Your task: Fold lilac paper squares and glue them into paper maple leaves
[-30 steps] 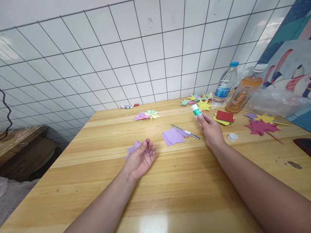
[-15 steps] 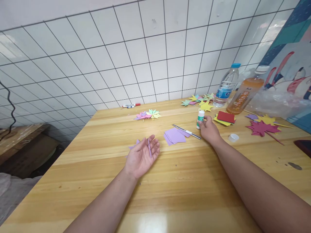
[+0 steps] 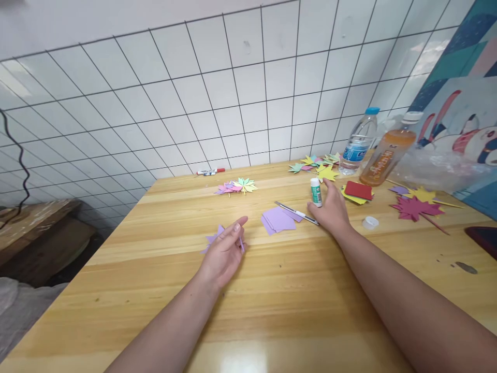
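My left hand (image 3: 227, 248) is partly curled around a thin rolled purple paper stem (image 3: 241, 244), just above the table. Beside and partly behind this hand lies a purple paper leaf (image 3: 213, 239). A green and white glue stick (image 3: 316, 192) stands upright by my right hand (image 3: 331, 208). That hand has its thumb and fingers spread around the glue stick, and no grip on it shows. Between the hands are purple paper squares (image 3: 280, 219), with a slim silver pen-like tool (image 3: 297, 212) lying across their right edge.
Paper leaves (image 3: 236, 186) lie farther back, with more leaves (image 3: 316, 166) near the wall. Markers (image 3: 210, 171) lie along the back edge. At right are a water bottle (image 3: 357, 145), an orange drink bottle (image 3: 390, 150), red and yellow paper (image 3: 357, 190), a white cap (image 3: 370, 223) and a dark red leaf (image 3: 415, 207).
My right hand's fingers have spread away from the glue stick, which now stands on its own. My left hand has turned from palm up and curled more around the purple stem.
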Demonstrator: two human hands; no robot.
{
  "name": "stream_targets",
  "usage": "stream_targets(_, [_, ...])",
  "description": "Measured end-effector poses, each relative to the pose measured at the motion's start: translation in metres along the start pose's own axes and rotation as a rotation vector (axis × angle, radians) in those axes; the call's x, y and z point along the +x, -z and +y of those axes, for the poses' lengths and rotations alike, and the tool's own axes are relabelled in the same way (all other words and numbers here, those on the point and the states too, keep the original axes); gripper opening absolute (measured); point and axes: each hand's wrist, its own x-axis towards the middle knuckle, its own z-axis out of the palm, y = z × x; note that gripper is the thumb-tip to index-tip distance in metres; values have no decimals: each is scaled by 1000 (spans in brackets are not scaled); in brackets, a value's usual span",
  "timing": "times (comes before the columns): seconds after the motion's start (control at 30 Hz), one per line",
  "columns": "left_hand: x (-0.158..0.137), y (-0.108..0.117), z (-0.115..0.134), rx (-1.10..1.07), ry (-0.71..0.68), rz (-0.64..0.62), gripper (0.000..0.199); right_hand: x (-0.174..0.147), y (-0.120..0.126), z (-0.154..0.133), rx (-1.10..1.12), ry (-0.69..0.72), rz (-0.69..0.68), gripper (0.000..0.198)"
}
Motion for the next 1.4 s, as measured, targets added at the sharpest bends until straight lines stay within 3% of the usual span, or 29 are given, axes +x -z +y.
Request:
stream_targets(0.13, [-2, 2, -3, 173, -98, -51, 28, 2, -3, 3, -47, -20, -138, 50])
stream_targets(0.23, [-1, 5, -6, 266, -115, -55, 26, 4, -5, 7, -65, -67, -143, 29])
stream_targets(0.37, [0, 4, -9, 615, -187, -85, 22, 4, -3, 6, -16, -99, -72, 29])
stream_targets(0.47, [-7, -4, -11, 1043, -332, -240, 21, 1, 4, -1, 121, -97, 45, 32])
stream_targets(0.57, [-17, -11, -7, 1235, -403, -346, 46, -2, 10, -9, 364, -128, 113, 35])
stream_targets(0.6, [-18, -10, -2, 1257, -425, -301, 52, -3, 11, -11, 434, -156, 111, 37])
stream_targets(0.67, [-16, -1, 16, 1296, -512, -89, 36, -4, 13, -13, 564, -210, 103, 41])
stream_targets(0.77, [-4, 26, 47, 1584, -597, 193, 28, -3, 12, -13, 859, -271, 75, 39])
stream_targets(0.83, [6, 43, 59, 1745, -527, 195, 30, -2, 11, -13, 1122, -318, 7, 32])
stream_targets(0.9, [11, 53, 61, 1838, -411, 59, 33, -3, 10, -13, 1293, -343, -75, 31])
stream_targets(1.0, [12, 52, 50, 1949, -316, -25, 34, -4, 11, -15, 1377, -331, -174, 31])
stream_targets(1.1, [9, 43, 42, 1905, -262, -63, 37, -7, 11, -17, 1423, -331, -221, 31])
stream_targets(1.17, [9, 41, 43, 1884, -283, -31, 36, -8, 11, -17, 1419, -333, -214, 33])
stream_targets(1.3, [12, 45, 51, 1889, -303, 206, 38, -9, 9, -18, 1402, -328, -218, 34])
stream_targets(1.4, [12, 45, 44, 1792, -196, 148, 42, -10, 9, -20, 1389, -325, -223, 34])
